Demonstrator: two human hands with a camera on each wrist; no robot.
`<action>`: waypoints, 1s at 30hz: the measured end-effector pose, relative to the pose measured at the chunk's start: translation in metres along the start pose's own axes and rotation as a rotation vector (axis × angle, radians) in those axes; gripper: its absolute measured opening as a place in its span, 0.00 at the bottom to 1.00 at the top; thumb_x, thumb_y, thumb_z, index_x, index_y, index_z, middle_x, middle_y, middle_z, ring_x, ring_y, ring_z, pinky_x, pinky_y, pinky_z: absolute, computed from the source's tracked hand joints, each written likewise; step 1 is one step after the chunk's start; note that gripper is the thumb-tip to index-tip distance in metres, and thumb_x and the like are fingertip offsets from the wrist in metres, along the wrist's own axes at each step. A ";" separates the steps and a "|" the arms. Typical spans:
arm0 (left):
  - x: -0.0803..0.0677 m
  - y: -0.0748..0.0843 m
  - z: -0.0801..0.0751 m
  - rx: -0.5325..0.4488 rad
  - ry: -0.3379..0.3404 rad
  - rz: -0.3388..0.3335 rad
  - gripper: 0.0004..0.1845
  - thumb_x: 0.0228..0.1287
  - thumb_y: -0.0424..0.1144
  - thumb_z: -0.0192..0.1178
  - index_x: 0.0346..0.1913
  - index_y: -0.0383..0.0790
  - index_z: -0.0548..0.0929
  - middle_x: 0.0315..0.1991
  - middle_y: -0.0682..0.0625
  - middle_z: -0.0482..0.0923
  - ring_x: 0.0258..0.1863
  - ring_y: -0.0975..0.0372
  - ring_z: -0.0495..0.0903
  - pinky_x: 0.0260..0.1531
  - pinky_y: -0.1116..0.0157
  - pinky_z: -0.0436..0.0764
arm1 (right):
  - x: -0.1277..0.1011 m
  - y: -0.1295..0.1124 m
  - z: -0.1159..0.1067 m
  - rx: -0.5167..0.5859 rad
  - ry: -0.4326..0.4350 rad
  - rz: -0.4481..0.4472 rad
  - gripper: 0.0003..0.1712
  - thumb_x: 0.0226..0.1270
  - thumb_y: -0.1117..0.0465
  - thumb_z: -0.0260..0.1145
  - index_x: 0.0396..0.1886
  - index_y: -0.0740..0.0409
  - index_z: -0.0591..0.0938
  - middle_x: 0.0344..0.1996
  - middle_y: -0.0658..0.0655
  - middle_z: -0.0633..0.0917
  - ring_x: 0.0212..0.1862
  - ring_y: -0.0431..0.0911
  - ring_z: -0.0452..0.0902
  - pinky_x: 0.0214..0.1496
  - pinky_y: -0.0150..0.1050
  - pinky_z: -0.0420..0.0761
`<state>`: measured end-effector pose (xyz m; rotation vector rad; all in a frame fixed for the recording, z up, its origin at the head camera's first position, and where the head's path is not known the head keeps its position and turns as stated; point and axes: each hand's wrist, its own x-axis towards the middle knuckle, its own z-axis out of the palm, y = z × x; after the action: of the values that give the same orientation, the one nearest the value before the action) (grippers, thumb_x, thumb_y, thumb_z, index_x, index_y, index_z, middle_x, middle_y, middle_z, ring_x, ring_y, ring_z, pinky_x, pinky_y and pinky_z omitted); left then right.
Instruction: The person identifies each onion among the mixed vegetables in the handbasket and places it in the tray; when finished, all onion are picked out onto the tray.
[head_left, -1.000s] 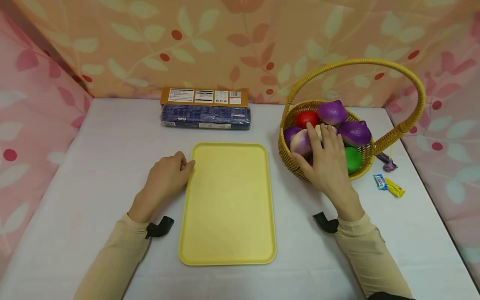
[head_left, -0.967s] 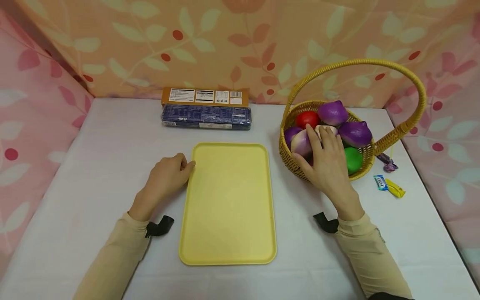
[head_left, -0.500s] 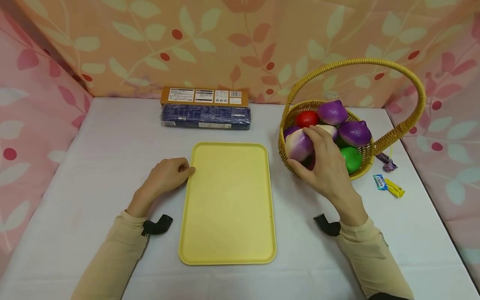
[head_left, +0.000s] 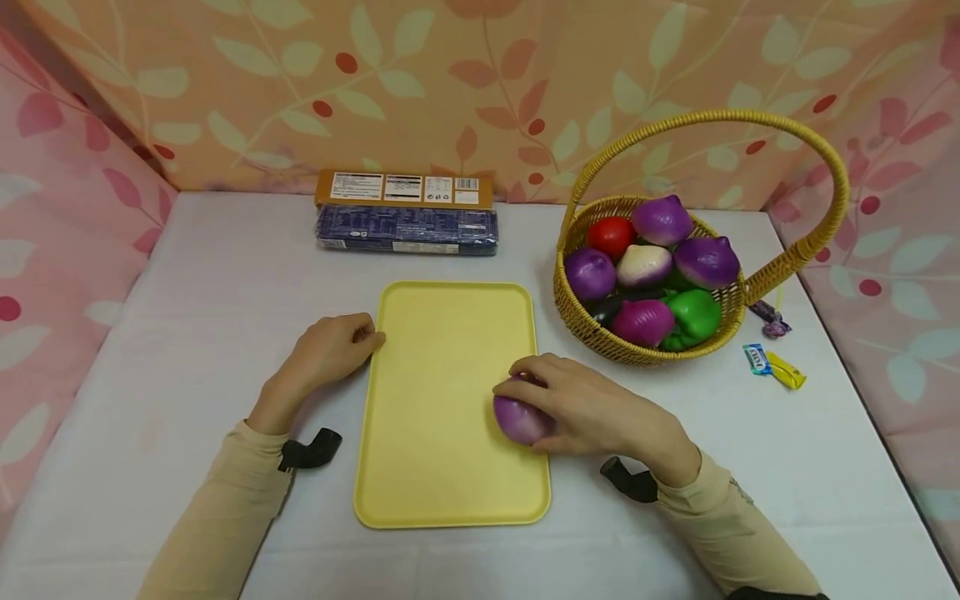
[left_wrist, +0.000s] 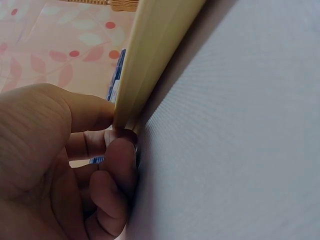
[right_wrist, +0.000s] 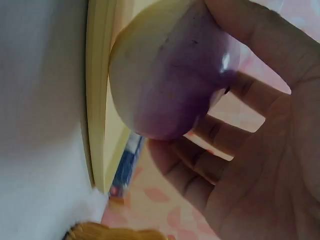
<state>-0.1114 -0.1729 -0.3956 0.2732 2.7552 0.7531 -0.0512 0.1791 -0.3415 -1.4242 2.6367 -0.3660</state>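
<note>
The right hand [head_left: 592,412] curls its fingers round a purple-and-white onion [head_left: 519,419] and holds it down on the right side of the yellow tray [head_left: 442,375], close to the rim. The left hand [head_left: 330,350] rests on the counter [head_left: 187,333], fingers loosely curled, fingertips pressed against the tray's left edge.

The onion is round and smooth; so near the rim, I judge it could roll off the shallow edge onto the counter if let go carelessly. The tray could slide if the bracing fingers slip.

The tray carries nothing but the onion. The wicker basket [head_left: 577,312] holds a red tomato [head_left: 611,235], several purple and white onions, a green pepper [head_left: 696,317] and something dark, partly hidden.
</note>
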 end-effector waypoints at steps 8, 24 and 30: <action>-0.001 0.002 -0.001 -0.002 -0.006 0.014 0.12 0.70 0.46 0.54 0.33 0.42 0.78 0.23 0.50 0.71 0.24 0.59 0.68 0.24 0.64 0.63 | 0.000 -0.019 0.008 0.082 -0.123 -0.197 0.42 0.43 0.44 0.80 0.62 0.41 0.76 0.57 0.50 0.77 0.59 0.44 0.72 0.61 0.41 0.74; -0.002 0.001 -0.001 -0.009 0.008 0.020 0.12 0.70 0.46 0.55 0.33 0.42 0.78 0.23 0.51 0.71 0.24 0.59 0.68 0.24 0.64 0.63 | -0.001 -0.027 0.009 0.129 -0.246 -0.237 0.49 0.41 0.44 0.81 0.66 0.42 0.73 0.62 0.52 0.75 0.63 0.43 0.72 0.64 0.38 0.74; -0.001 0.001 -0.001 -0.004 0.011 0.021 0.12 0.70 0.46 0.55 0.33 0.42 0.78 0.23 0.50 0.72 0.24 0.59 0.69 0.25 0.64 0.63 | -0.005 -0.021 0.001 0.135 -0.217 -0.220 0.50 0.42 0.42 0.81 0.68 0.42 0.71 0.62 0.52 0.76 0.64 0.43 0.71 0.65 0.40 0.74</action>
<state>-0.1105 -0.1722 -0.3942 0.2986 2.7646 0.7672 -0.0308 0.1722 -0.3366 -1.6128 2.2502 -0.3789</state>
